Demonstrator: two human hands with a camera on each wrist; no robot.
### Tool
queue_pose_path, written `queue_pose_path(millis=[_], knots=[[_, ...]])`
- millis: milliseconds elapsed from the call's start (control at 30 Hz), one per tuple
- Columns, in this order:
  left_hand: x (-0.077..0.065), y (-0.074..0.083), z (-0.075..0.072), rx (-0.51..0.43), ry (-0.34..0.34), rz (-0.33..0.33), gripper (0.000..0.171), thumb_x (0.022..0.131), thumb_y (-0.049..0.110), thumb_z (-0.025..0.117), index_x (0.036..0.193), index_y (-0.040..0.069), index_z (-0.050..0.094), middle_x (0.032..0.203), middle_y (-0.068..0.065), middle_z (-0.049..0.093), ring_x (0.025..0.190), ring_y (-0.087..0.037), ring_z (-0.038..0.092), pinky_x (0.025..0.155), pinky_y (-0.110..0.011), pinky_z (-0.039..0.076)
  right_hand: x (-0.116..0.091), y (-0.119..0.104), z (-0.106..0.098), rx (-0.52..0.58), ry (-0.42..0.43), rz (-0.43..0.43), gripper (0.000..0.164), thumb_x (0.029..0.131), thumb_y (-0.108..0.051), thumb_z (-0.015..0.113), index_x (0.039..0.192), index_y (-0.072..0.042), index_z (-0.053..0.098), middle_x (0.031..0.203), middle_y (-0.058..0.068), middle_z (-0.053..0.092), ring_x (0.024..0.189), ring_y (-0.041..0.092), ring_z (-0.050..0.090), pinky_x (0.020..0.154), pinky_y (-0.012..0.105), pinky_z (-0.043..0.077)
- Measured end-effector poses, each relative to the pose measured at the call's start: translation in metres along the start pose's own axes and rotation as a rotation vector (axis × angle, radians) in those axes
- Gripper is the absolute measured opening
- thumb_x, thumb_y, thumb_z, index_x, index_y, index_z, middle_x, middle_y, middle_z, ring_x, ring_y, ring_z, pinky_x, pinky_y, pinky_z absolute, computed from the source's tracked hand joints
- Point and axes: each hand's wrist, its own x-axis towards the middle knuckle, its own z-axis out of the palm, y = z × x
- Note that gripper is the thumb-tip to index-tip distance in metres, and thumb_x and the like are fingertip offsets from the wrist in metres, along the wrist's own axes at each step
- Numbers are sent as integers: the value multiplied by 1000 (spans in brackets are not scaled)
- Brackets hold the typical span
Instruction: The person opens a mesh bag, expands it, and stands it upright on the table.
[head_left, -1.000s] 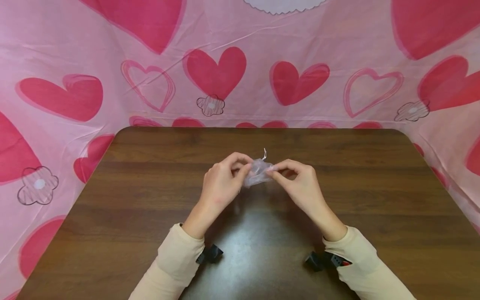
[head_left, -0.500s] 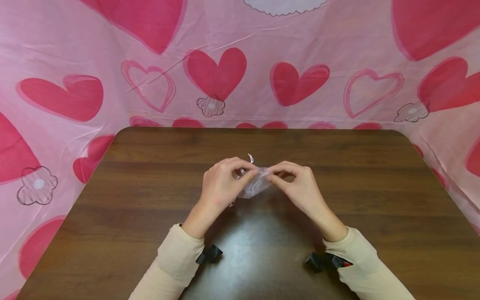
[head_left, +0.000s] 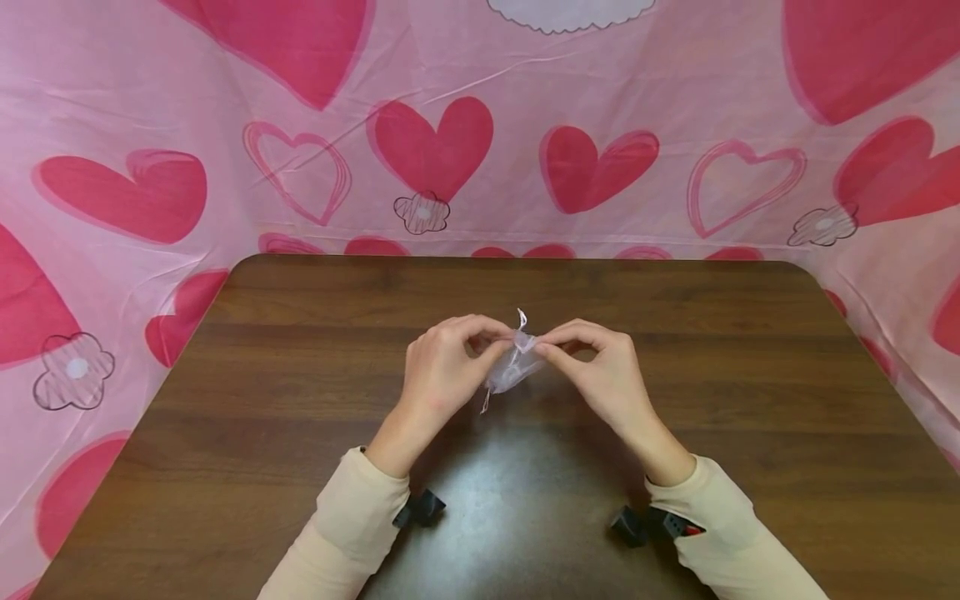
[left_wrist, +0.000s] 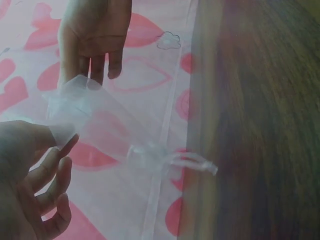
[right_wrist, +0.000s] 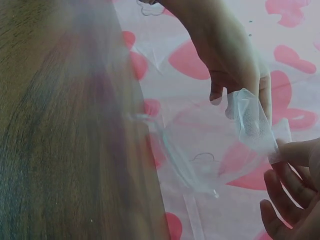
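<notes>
So there's this big pink fabric backdrop [head_left: 517, 179] covered in red hearts and sketchy flowers, running behind the far edge of a dark brown wood-grain table [head_left: 750, 358] and round its sides. Over the table are two arms in cream long sleeves [head_left: 341, 529]. Left hand [head_left: 446, 367] has thumb and forefinger pinched on a small, sheer whitish mesh pouch [head_left: 513, 377], and the right hand [head_left: 609, 375] is pinching it from the other side. The pouch is held up off the wood, roughly midway between the table's two rounded far corners. Chunky black plastic gadgets [head_left: 430, 507] poke out at both cuffs. Tiniest bits: thin white drawstrings [head_left: 522, 318], one end sticking out toward the far edge, the other dangling toward the person.
</notes>
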Motion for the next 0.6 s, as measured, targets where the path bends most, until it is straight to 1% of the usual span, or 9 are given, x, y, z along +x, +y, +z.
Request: queue_pose_path(millis=[200, 367, 467, 533, 600], knots=[[-1, 4, 0, -14, 26, 28, 9, 86, 28, 79, 95, 26, 79, 72, 13, 64, 66, -2, 55, 56, -31, 43, 0, -1, 0, 1, 26, -6, 7, 81, -3, 81, 86, -6, 78, 82, 2, 71, 74, 11, 63, 69, 21, 49], [-2, 8, -1, -41, 28, 59, 8, 88, 25, 77, 96, 25, 79, 69, 12, 62, 63, -7, 57, 54, -30, 42, 0, 0, -1, -17, 34, -9, 8, 82, -1, 79, 88, -4, 76, 82, 3, 71, 74, 11, 61, 70, 23, 49], [-3, 9, -1, -42, 36, 70, 9, 87, 23, 76, 96, 26, 79, 69, 11, 62, 62, -8, 57, 54, -30, 41, 1, 2, -1, -33, 6, -3, 11, 84, -4, 78, 95, -6, 76, 85, 3, 71, 77, 12, 61, 72, 23, 49], [-3, 10, -1, -43, 45, 65, 9, 87, 23, 76, 95, 25, 79, 70, 11, 62, 62, -7, 57, 54, -30, 42, 1, 3, -1, -44, -25, -6, 12, 86, -6, 77, 98, -7, 76, 88, 2, 71, 79, 12, 62, 73, 23, 49], [-3, 10, -1, -39, 46, 51, 9, 88, 23, 76, 95, 26, 79, 71, 12, 64, 64, -5, 57, 55, -31, 43, 1, 4, 0, -57, -49, -21, 11, 87, -8, 77, 98, -8, 77, 90, 1, 72, 81, 13, 63, 74, 23, 50]])
